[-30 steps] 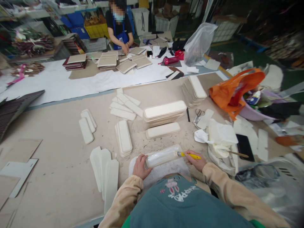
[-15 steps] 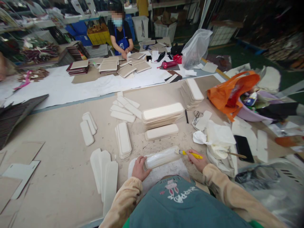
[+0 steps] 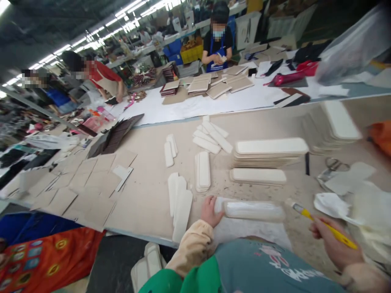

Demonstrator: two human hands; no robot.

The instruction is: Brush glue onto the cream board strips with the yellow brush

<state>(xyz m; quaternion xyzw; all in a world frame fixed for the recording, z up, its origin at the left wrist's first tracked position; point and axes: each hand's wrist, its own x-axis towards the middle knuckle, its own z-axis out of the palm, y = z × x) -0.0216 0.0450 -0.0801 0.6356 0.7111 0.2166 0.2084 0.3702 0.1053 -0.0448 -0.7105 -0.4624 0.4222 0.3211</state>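
My right hand (image 3: 336, 241) is wrapped round the yellow handle of a paintbrush (image 3: 324, 228). The pale bristles are off the board, to its right. A glossy, wet-looking long white board (image 3: 255, 211) with rounded corners lies on a white sheet (image 3: 253, 230) in front of me. At its left end my left hand (image 3: 211, 212) rests with fingers stretched out, on the sheet's edge and touching or almost touching the board. Behind the board are a short stack of similar white boards (image 3: 258, 176) and a taller stack (image 3: 270, 147).
Scissors (image 3: 336, 165) and crumpled white paper (image 3: 332, 204) lie at the right. Loose white strips (image 3: 180, 203) and a small pile (image 3: 203, 171) are at the left. Across the table a masked co-worker (image 3: 218, 40) stands by tan panels (image 3: 218, 89); a person in red (image 3: 104, 77) bends further left.
The view has swung left, bringing more co-workers into sight. My right hand has lifted the brush off the board and moved it right. My left hand stays at the board's left end.
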